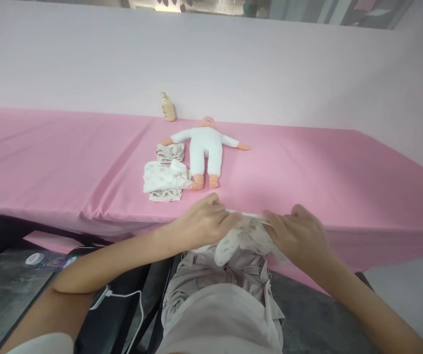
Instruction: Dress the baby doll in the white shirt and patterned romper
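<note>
Both hands hold a white baby garment [246, 236] with a faint print, its upper edge drawn taut between them above my lap. My left hand [207, 221] is closed on one end of that edge. My right hand [298, 233], slightly blurred, grips the other end. Beyond them a baby doll [206, 147] in a white suit lies on its back with arms spread and feet toward me. A folded printed baby garment [165, 177] lies beside the doll's feet, overlapping another folded cloth. A rolled beige cloth [170, 152] sits under the doll's arm on the left.
A pink cloth [307, 177] covers the table, which meets a pale wall [211, 64] at the back. A cream pump bottle [167, 107] stands against the wall. A white cable [139, 300] hangs by a black chair at lower left.
</note>
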The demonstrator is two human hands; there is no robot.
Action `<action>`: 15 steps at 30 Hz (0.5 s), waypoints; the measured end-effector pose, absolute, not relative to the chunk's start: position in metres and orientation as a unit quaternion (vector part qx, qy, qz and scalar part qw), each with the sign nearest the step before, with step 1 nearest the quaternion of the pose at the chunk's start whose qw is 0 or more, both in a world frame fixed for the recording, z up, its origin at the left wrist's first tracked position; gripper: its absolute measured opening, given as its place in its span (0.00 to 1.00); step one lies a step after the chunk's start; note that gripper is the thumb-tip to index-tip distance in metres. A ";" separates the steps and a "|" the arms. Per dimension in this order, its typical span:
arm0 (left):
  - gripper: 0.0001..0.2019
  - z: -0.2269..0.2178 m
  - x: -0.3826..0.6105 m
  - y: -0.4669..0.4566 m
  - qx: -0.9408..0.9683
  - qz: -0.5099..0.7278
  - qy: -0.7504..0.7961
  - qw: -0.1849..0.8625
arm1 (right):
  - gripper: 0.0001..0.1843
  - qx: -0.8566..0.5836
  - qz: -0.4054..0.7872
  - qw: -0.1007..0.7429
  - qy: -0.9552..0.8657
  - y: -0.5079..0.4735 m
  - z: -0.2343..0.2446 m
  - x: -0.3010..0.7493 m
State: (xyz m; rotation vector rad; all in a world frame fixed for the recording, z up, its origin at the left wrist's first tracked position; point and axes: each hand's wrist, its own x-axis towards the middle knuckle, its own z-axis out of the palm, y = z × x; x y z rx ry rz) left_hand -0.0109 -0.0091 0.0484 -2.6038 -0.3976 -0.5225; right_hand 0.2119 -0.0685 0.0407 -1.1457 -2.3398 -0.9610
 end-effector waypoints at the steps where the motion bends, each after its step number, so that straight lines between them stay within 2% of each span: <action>1: 0.09 0.046 -0.007 -0.008 -0.938 -0.178 -0.175 0.239 | 0.13 -0.413 -0.337 0.192 -0.824 -0.066 0.039 0.209; 4: 0.09 0.038 0.006 -0.007 -0.927 -0.139 -0.262 0.229 | 0.15 -0.444 -0.307 0.244 -0.806 -0.057 0.032 0.201; 8: 0.14 0.027 0.014 -0.001 -0.910 -0.095 -0.374 0.153 | 0.13 -0.522 -0.236 0.295 -0.764 -0.042 0.010 0.197; 10: 0.10 0.021 0.013 0.006 -0.911 -0.092 -0.389 0.098 | 0.12 -0.554 -0.208 0.307 -0.745 -0.037 -0.003 0.195; 13: 0.10 0.010 0.012 0.016 -0.918 -0.151 -0.366 -0.022 | 0.12 -0.612 -0.149 0.313 -0.711 -0.035 -0.022 0.184; 15: 0.12 -0.002 0.013 0.018 -0.899 -0.197 -0.354 -0.168 | 0.15 -0.649 -0.086 0.331 -0.680 -0.038 -0.030 0.172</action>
